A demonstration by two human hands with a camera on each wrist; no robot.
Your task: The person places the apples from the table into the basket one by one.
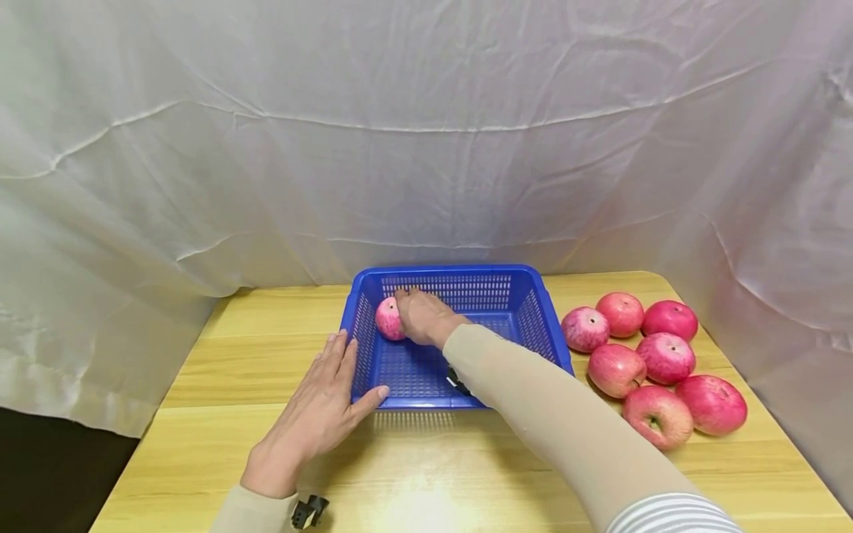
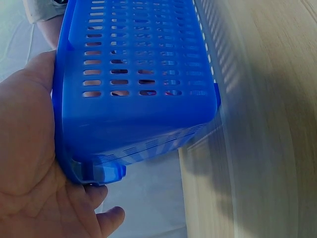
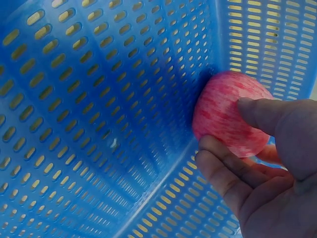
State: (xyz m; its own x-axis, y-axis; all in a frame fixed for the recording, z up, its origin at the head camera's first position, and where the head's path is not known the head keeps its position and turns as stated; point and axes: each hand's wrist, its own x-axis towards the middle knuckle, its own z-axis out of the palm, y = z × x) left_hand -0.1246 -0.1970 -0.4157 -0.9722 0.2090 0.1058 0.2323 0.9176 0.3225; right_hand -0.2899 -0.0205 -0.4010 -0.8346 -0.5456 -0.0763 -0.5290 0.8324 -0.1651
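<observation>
Up close, a person's left hand (image 1: 316, 409), its grip relaxed, rests at the near left corner of a blue basket (image 1: 400, 372) on a wooden tabletop (image 1: 266, 366). Seven loose apples (image 1: 666, 358) lie to the right. Inside the basket's left side, the right hand (image 1: 426, 317) grasps a red apple (image 1: 388, 320) before a pale curtain (image 1: 426, 178).

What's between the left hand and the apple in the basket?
In the head view, the left wall of the blue basket lies between the left hand and the apple.

Smooth plastic basket (image 1: 440, 269), glossy wood-grain table (image 1: 266, 355), creased satiny cloth (image 1: 400, 178), smooth-skinned apples (image 1: 710, 404)
</observation>
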